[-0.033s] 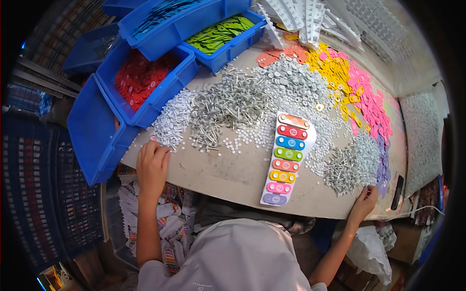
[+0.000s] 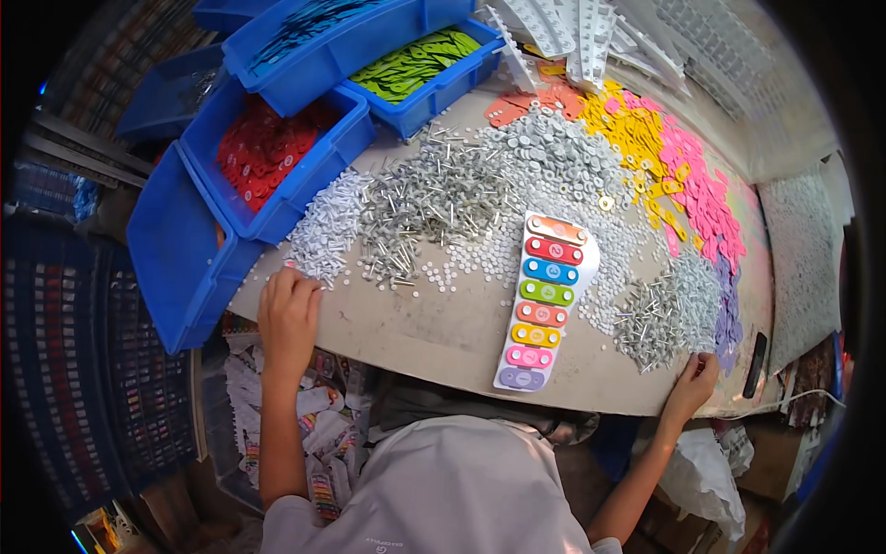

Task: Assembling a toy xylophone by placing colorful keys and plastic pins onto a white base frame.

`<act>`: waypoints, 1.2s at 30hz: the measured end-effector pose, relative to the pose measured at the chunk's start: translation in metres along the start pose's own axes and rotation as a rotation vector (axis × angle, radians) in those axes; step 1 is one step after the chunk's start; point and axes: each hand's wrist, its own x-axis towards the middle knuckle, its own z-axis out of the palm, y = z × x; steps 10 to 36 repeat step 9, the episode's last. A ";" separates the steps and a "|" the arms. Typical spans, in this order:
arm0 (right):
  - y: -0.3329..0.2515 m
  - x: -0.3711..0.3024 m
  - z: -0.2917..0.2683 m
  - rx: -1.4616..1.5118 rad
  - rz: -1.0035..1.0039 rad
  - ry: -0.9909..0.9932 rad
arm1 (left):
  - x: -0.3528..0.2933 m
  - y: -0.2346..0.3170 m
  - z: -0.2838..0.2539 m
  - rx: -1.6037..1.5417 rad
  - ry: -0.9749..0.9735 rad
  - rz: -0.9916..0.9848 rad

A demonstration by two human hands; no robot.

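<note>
A white toy xylophone (image 2: 585, 263) with several coloured bars lies on the worktable, its narrow end toward me. White round caps show at the ends of most bars; the purple bar (image 2: 522, 379) is nearest me. My left hand (image 2: 290, 305) rests at the table's left edge, fingers bent downward and slightly apart, beside a heap of small white plastic pegs (image 2: 325, 226). Nothing shows in it. At the right edge, my right hand (image 2: 694, 377) has curled fingers against a pile of grey pins (image 2: 692, 291). Whatever those fingers hold, if anything, is hidden.
Blue bins (image 2: 189, 263) stand at the left, some with red, green and blue bars. Metal pins (image 2: 434, 198), grey washers (image 2: 558, 152), yellow bars (image 2: 628, 129), pink bars (image 2: 701, 189) and purple bars (image 2: 729, 314) cover the table. White frames (image 2: 591, 42) lie behind; a black phone-like object (image 2: 755, 365) lies right.
</note>
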 end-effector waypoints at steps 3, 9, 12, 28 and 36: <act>-0.007 -0.003 -0.003 0.076 0.024 0.041 | 0.004 0.013 -0.006 -0.005 0.007 -0.019; 0.002 -0.006 -0.003 0.225 0.077 0.049 | -0.005 0.057 -0.014 -0.735 -0.258 -0.339; 0.002 -0.006 -0.003 0.225 0.077 0.049 | -0.005 0.057 -0.014 -0.735 -0.258 -0.339; 0.002 -0.006 -0.003 0.225 0.077 0.049 | -0.005 0.057 -0.014 -0.735 -0.258 -0.339; 0.002 -0.006 -0.003 0.225 0.077 0.049 | -0.005 0.057 -0.014 -0.735 -0.258 -0.339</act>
